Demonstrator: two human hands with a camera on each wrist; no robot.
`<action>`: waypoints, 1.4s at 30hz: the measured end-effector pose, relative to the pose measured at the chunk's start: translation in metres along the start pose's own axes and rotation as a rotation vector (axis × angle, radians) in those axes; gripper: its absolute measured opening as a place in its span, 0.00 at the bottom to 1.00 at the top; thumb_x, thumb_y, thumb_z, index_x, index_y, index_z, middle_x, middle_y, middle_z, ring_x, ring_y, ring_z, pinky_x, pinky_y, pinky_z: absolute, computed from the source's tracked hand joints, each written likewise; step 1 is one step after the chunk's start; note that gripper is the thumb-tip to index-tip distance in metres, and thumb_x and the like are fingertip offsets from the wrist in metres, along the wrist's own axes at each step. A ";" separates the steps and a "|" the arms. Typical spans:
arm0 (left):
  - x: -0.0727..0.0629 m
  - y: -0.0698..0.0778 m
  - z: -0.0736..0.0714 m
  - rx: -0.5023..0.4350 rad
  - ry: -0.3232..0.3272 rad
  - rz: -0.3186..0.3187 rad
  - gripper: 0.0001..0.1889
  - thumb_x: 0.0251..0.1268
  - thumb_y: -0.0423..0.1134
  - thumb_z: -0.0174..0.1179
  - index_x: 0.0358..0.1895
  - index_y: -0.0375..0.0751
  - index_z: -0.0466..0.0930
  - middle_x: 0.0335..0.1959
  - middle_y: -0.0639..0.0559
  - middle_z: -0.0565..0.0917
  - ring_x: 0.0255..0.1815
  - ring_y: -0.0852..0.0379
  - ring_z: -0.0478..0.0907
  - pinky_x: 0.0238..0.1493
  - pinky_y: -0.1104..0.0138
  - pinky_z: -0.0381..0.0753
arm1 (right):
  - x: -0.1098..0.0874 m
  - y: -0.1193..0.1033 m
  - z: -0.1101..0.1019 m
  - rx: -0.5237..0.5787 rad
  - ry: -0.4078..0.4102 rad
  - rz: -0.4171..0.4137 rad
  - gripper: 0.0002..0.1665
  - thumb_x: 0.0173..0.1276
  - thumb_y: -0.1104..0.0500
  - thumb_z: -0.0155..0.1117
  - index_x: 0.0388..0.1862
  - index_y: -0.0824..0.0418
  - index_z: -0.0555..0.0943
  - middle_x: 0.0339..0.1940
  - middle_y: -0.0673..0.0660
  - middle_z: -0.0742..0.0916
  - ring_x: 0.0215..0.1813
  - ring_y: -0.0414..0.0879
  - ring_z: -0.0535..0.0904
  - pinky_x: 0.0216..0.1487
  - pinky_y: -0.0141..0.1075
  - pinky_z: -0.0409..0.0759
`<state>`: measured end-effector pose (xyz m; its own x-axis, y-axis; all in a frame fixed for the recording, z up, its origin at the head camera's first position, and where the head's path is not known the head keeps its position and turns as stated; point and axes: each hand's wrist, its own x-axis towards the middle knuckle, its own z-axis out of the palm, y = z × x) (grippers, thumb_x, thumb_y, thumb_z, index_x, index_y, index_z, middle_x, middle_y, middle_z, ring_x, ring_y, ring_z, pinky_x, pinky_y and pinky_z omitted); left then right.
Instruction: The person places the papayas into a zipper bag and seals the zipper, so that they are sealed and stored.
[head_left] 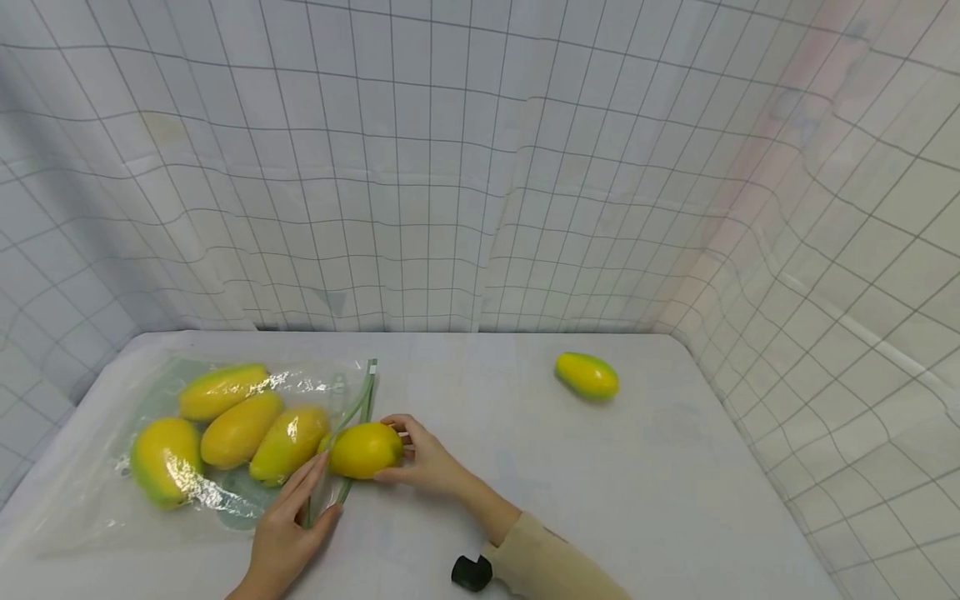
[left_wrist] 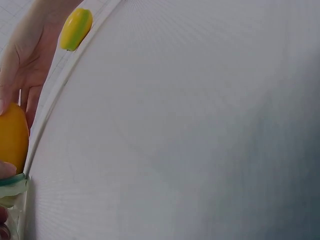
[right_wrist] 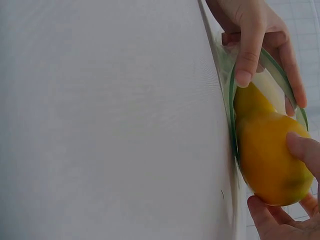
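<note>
A yellow mango [head_left: 367,451] lies at the mouth of a clear zip bag [head_left: 82,518], its left end inside the green-edged opening. My right hand [head_left: 433,465] grips the mango's outer end, thumb on the near side and fingers on the far side. At the bag's mouth, my left hand [head_left: 287,532] holds the green rim, fingers over the top and thumb lower down. The right wrist view shows the rim [right_wrist: 233,107] parted around the mango [right_wrist: 272,157]. Several yellow-green mangoes [head_left: 242,429] rest inside the bag.
Another yellow-green mango [head_left: 587,376] lies by itself at the back right of the white table [head_left: 600,483]. A small black object [head_left: 472,573] is beside the right sleeve [head_left: 551,562]. Grid-patterned curtains [head_left: 450,192] stand behind the table and at both sides.
</note>
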<state>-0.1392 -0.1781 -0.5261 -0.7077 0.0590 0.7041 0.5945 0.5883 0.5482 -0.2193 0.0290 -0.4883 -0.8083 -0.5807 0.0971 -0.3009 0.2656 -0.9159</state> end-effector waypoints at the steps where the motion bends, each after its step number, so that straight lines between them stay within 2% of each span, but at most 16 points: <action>1: 0.000 0.000 0.000 0.001 0.000 0.000 0.34 0.59 0.58 0.52 0.59 0.32 0.71 0.60 0.49 0.73 0.28 0.72 0.61 0.24 0.83 0.64 | 0.001 0.000 0.001 0.003 0.006 0.009 0.37 0.56 0.60 0.69 0.62 0.57 0.63 0.57 0.53 0.73 0.52 0.39 0.72 0.52 0.26 0.73; 3: 0.000 0.000 0.000 0.007 0.000 -0.001 0.35 0.59 0.59 0.51 0.60 0.32 0.70 0.60 0.49 0.73 0.32 0.71 0.64 0.26 0.82 0.64 | 0.002 0.000 0.003 0.016 0.022 0.024 0.36 0.56 0.60 0.69 0.62 0.56 0.63 0.57 0.53 0.73 0.52 0.39 0.72 0.52 0.26 0.73; 6: -0.001 0.000 0.001 0.011 0.000 -0.002 0.35 0.60 0.59 0.50 0.60 0.32 0.70 0.60 0.48 0.73 0.34 0.69 0.64 0.25 0.83 0.64 | 0.004 -0.001 0.004 0.045 0.031 0.050 0.36 0.56 0.60 0.69 0.62 0.54 0.63 0.57 0.53 0.73 0.52 0.39 0.72 0.52 0.26 0.73; 10: 0.000 0.000 0.000 0.007 0.000 -0.006 0.35 0.60 0.59 0.50 0.59 0.32 0.70 0.59 0.48 0.73 0.24 0.73 0.58 0.21 0.82 0.62 | 0.008 -0.001 0.005 0.065 0.026 0.066 0.36 0.56 0.60 0.69 0.62 0.52 0.63 0.57 0.53 0.72 0.52 0.38 0.71 0.51 0.25 0.73; 18: 0.000 0.001 0.000 0.009 0.001 -0.003 0.34 0.59 0.58 0.52 0.59 0.32 0.71 0.58 0.54 0.73 0.19 0.76 0.55 0.20 0.84 0.61 | 0.016 0.000 0.011 0.057 0.030 0.077 0.36 0.55 0.59 0.70 0.61 0.52 0.64 0.55 0.53 0.74 0.50 0.37 0.73 0.49 0.24 0.74; 20: 0.000 0.002 0.000 0.000 0.006 0.004 0.31 0.57 0.50 0.61 0.59 0.32 0.72 0.57 0.50 0.74 0.19 0.75 0.55 0.20 0.83 0.61 | 0.018 0.000 0.012 0.056 0.036 0.086 0.36 0.55 0.59 0.70 0.61 0.51 0.65 0.55 0.52 0.75 0.49 0.36 0.74 0.48 0.24 0.74; 22: 0.001 0.003 0.000 0.007 0.006 0.004 0.31 0.49 0.39 0.69 0.59 0.32 0.72 0.57 0.48 0.75 0.19 0.74 0.56 0.20 0.83 0.61 | 0.020 0.002 0.013 0.057 0.042 0.094 0.36 0.54 0.59 0.70 0.61 0.51 0.66 0.54 0.52 0.76 0.49 0.36 0.74 0.48 0.24 0.74; 24: 0.001 0.003 0.000 0.003 0.012 0.009 0.36 0.38 0.28 0.72 0.58 0.32 0.72 0.55 0.44 0.75 0.20 0.73 0.57 0.20 0.83 0.61 | 0.022 0.002 0.014 0.062 0.047 0.107 0.36 0.53 0.59 0.71 0.60 0.50 0.67 0.54 0.51 0.76 0.48 0.35 0.74 0.47 0.24 0.75; 25: 0.001 0.003 0.000 0.001 0.012 0.011 0.37 0.36 0.27 0.72 0.58 0.32 0.72 0.55 0.44 0.75 0.20 0.73 0.57 0.20 0.83 0.61 | 0.023 0.002 0.015 0.065 0.049 0.113 0.36 0.53 0.59 0.71 0.60 0.50 0.67 0.54 0.51 0.77 0.48 0.35 0.74 0.47 0.24 0.75; 28: 0.001 0.002 0.000 0.001 0.013 0.010 0.31 0.50 0.40 0.68 0.59 0.32 0.72 0.57 0.48 0.74 0.21 0.74 0.56 0.21 0.83 0.61 | 0.026 0.003 0.017 0.073 0.052 0.127 0.35 0.53 0.59 0.71 0.60 0.50 0.67 0.53 0.49 0.77 0.48 0.34 0.74 0.46 0.23 0.74; 31: 0.000 0.000 0.000 -0.006 0.009 0.006 0.33 0.59 0.56 0.55 0.59 0.32 0.71 0.59 0.52 0.73 0.21 0.76 0.55 0.21 0.83 0.62 | 0.030 0.003 0.020 0.082 0.058 0.127 0.35 0.53 0.59 0.71 0.60 0.49 0.68 0.53 0.50 0.77 0.47 0.34 0.74 0.45 0.23 0.75; 39: 0.000 -0.002 0.001 -0.006 0.005 0.008 0.34 0.60 0.59 0.51 0.59 0.31 0.71 0.59 0.49 0.73 0.24 0.71 0.60 0.21 0.81 0.63 | 0.034 -0.002 0.026 0.067 0.085 0.112 0.37 0.54 0.60 0.71 0.62 0.54 0.67 0.52 0.50 0.76 0.45 0.33 0.75 0.43 0.22 0.75; 42: 0.000 -0.003 0.001 -0.006 0.006 0.013 0.34 0.60 0.58 0.52 0.59 0.31 0.71 0.59 0.48 0.73 0.26 0.72 0.60 0.22 0.82 0.62 | 0.036 -0.005 0.027 0.057 0.105 0.114 0.38 0.53 0.60 0.71 0.63 0.55 0.67 0.52 0.50 0.75 0.43 0.33 0.74 0.42 0.22 0.75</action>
<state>-0.1411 -0.1790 -0.5283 -0.6980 0.0617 0.7134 0.6055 0.5827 0.5420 -0.2331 -0.0140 -0.4913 -0.8850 -0.4647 0.0286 -0.1774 0.2799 -0.9435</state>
